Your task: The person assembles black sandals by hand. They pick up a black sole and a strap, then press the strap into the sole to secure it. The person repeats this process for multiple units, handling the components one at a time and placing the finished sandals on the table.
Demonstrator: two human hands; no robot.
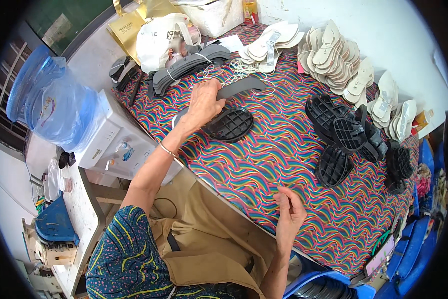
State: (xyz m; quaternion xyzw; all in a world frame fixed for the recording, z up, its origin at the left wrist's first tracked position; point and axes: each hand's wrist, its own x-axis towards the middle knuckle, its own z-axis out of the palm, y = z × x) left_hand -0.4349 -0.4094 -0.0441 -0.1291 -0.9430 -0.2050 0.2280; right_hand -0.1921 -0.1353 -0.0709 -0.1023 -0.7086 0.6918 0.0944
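My left hand (205, 102) is closed on a dark grey curved strip (243, 86), whose free end reaches right across the patterned tabletop. Just below that hand lies a black sandal sole (230, 124) with a grid of ribs, partly covered by my wrist and fingers. Another grey piece with a pale edge shows left of my wrist, mostly hidden. Over the table's near edge is my right hand (290, 212), its fingers loosely bent and apart, holding nothing.
A bundle of grey strips (189, 67) and loose white strings (241, 72) lie behind. Stacked cream insoles (329, 52) line the wall; black soles (346, 132) are piled at right. A water dispenser (116, 139) stands left, a blue bin (309, 281) below the near edge.
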